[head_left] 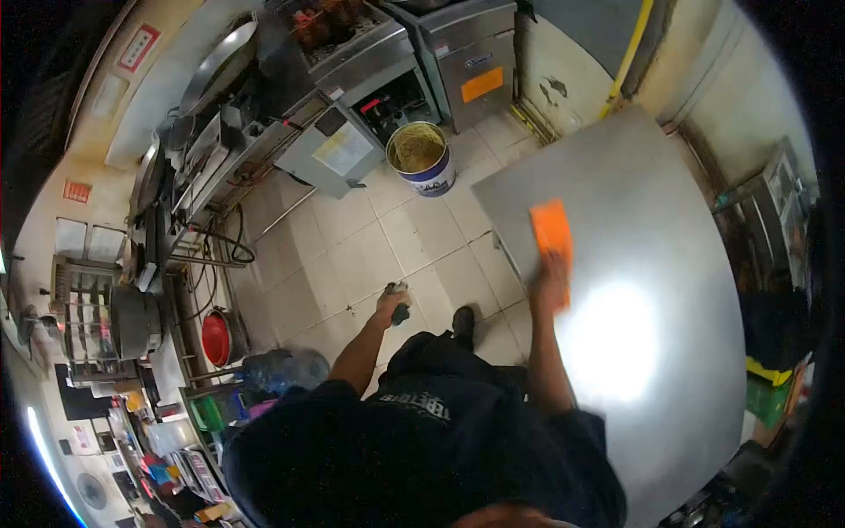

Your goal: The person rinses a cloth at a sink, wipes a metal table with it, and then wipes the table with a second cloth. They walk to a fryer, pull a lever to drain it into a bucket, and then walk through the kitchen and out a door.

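My right hand point(552, 280) presses an orange cloth point(551, 224) onto the bare steel tabletop point(616, 185), near its left edge. Part of the cloth sticks out beyond the fingers, and a strip shows along the hand's right side. Over the tiled floor, my left hand point(391, 304) is closed around a small dark, greenish wad point(400, 313). It looks like a scouring pad or rag, but its kind is not clear. This hand is away from the table.
A bucket point(433, 182) with brownish contents stands by the open-doored fryer cabinet point(333, 151). Pans and a counter line the left, above a red basin point(216, 338). A large clear bottle point(304, 370) lies near my left elbow. A yellow pipe point(630, 53) runs down the wall.
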`<state>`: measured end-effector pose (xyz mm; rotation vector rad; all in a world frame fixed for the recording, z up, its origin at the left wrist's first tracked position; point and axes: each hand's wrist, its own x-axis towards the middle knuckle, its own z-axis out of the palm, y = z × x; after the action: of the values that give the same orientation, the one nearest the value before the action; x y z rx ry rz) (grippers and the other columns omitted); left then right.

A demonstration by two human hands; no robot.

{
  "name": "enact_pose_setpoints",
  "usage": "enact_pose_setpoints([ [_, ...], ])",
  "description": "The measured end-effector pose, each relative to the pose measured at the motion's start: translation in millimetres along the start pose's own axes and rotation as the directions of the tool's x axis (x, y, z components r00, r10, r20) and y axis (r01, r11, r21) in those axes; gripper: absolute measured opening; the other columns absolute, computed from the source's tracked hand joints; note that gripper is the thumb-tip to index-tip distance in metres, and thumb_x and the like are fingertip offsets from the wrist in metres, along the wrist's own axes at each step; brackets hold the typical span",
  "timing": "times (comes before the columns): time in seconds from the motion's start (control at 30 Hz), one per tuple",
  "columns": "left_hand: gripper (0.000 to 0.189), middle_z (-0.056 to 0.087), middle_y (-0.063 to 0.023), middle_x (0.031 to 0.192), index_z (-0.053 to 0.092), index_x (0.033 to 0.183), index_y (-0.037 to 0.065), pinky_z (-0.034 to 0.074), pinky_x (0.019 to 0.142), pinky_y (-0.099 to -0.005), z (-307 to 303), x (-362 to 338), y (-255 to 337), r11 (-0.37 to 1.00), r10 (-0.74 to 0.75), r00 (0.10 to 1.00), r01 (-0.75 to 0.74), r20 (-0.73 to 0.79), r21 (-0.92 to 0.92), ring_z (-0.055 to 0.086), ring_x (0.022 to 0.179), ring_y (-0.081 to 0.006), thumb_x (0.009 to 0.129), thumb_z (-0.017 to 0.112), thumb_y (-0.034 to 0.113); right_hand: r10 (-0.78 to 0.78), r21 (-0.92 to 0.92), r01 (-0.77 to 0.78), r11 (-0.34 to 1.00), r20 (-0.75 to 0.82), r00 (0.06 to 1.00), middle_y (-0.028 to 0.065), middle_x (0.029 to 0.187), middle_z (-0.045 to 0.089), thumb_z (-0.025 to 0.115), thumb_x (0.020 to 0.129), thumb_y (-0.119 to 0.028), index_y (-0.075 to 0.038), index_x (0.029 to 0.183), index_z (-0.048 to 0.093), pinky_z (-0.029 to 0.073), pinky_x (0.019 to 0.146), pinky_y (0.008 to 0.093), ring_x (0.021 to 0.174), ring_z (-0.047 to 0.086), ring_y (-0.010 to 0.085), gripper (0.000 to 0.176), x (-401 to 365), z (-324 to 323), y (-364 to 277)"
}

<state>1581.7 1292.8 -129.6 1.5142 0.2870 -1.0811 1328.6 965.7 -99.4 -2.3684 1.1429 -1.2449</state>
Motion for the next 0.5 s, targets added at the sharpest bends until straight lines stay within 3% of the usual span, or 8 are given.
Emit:
enact_pose_setpoints([
  [0.07,0.031,0.062,-0.0080,0.081,0.058,0.103,0.006,0.050,0.052,-0.0341,-40,14,-22,0.998,-0.022,0.999,0.021,0.024,0.053,0.061,0.065,-0.0198,0.075,0.066,0.018,0.564,-0.166,-0.556,0.814,-0.001,0.826,0.0111,0.106,0.064,0.048,0.092,-0.020,-0.002,0.113,0.058,0.047,0.084,0.0374,0.094,0.061,0.0288,0.029,-70,-90,30],
  [0.13,0.032,0.061,-0.0087,0.078,0.059,0.099,0.004,0.049,0.051,-0.0350,-52,48,-40,0.974,-0.043,0.998,0.054,-0.055,0.219,0.061,0.064,-0.0198,0.072,0.068,0.018,-0.229,-0.402,0.054,0.914,-0.403,0.886,0.0076,0.095,0.065,0.039,0.094,-0.019,-0.005,0.113,0.057,0.048,0.060,0.0319,0.071,0.062,0.0208,0.030,-62,-203,21],
  [0.17,0.028,0.061,-0.0077,0.078,0.059,0.097,0.003,0.049,0.050,-0.0332,-37,30,-32,0.946,-0.052,0.991,0.088,-0.123,0.312,0.060,0.061,-0.0188,0.075,0.066,0.019,-0.228,-0.434,0.032,0.900,-0.407,0.885,0.0076,0.095,0.065,0.039,0.094,-0.019,-0.005,0.113,0.057,0.048,0.060,0.0319,0.071,0.062,0.0208,0.030,-60,-244,20],
  [0.27,0.026,0.061,-0.0061,0.081,0.060,0.099,0.002,0.048,0.047,-0.0316,31,21,-6,0.864,-0.107,0.962,0.215,-0.253,0.455,0.058,0.057,-0.0171,0.080,0.064,0.020,0.889,0.438,-0.825,0.358,-0.429,0.158,0.0027,0.059,0.047,0.046,0.086,-0.020,-0.007,0.103,0.048,0.035,0.036,0.0267,0.042,0.043,0.0155,0.022,-130,-358,51],
  [0.3,0.026,0.061,-0.0061,0.081,0.060,0.099,0.002,0.048,0.047,-0.0316,36,27,-9,0.855,-0.104,0.967,0.207,-0.234,0.475,0.058,0.057,-0.0171,0.080,0.064,0.020,0.762,0.325,-0.781,0.533,-0.586,0.276,0.0028,0.054,0.047,0.046,0.088,-0.023,-0.008,0.094,0.054,0.038,0.037,0.0301,0.041,0.045,0.0161,0.018,-210,-390,132],
  [0.37,0.032,0.062,-0.0074,0.084,0.058,0.106,0.002,0.050,0.052,-0.0306,55,55,-19,0.959,-0.134,0.981,0.091,0.144,0.270,0.059,0.062,-0.0168,0.082,0.064,0.021,0.741,-0.375,-0.917,0.135,-0.576,0.345,0.0034,0.058,0.054,0.050,0.088,-0.027,-0.010,0.084,0.059,0.041,0.040,0.0323,0.047,0.051,0.0172,0.020,-254,-453,200],
  [0.4,0.032,0.062,-0.0074,0.084,0.058,0.106,0.002,0.050,0.052,-0.0306,89,51,-11,0.955,-0.127,0.981,0.081,0.148,0.284,0.059,0.062,-0.0168,0.082,0.064,0.021,0.777,-0.883,-0.432,-0.186,-0.401,0.485,0.0037,0.061,0.058,0.051,0.088,-0.029,-0.011,0.078,0.062,0.043,0.042,0.0334,0.049,0.054,0.0177,0.023,-277,-485,238],
  [0.5,0.039,0.062,-0.0076,0.085,0.054,0.113,0.002,0.052,0.055,-0.0295,153,7,-2,0.947,-0.034,0.997,0.011,0.065,0.320,0.060,0.063,-0.0156,0.082,0.065,0.023,0.862,-0.970,-0.137,-0.199,-0.240,0.447,0.0046,0.075,0.065,0.053,0.089,-0.024,-0.013,0.084,0.067,0.048,0.048,0.0340,0.061,0.062,0.0192,0.019,-179,-506,257],
])
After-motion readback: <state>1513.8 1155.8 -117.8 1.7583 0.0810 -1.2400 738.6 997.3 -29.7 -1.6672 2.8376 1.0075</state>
